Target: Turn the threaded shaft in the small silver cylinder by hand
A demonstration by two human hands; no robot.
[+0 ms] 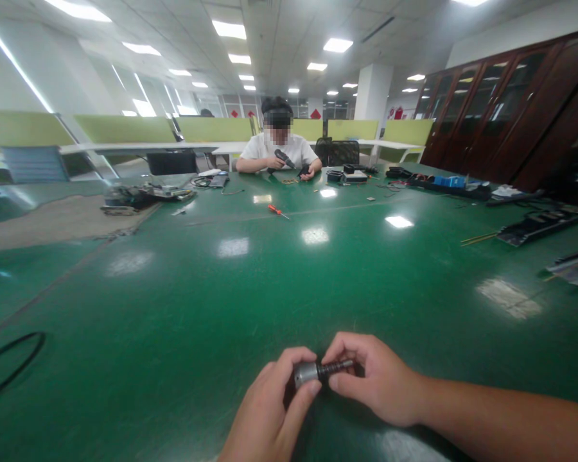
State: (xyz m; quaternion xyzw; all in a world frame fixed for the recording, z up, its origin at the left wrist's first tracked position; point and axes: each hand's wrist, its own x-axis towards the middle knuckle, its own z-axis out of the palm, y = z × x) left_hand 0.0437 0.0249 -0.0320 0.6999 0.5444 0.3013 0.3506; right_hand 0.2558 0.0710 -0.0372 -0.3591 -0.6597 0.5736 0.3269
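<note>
Near the front of the green table, my left hand is closed round a small silver metal cylinder, thumb below and index finger above. A dark ringed shaft, which looks like a spring or thread, sticks out of the cylinder to the right and ends in a thin bright metal tip. My right hand is closed at this shaft, thumb and index finger on either side of it. Its other fingers are curled behind and partly hidden. The part lies nearly level, pointing right.
A red-handled screwdriver lies mid-table. Across from me a person in a white shirt holds a dark power tool. Electronic parts lie at left, black panels at right. A black cable loops at near left.
</note>
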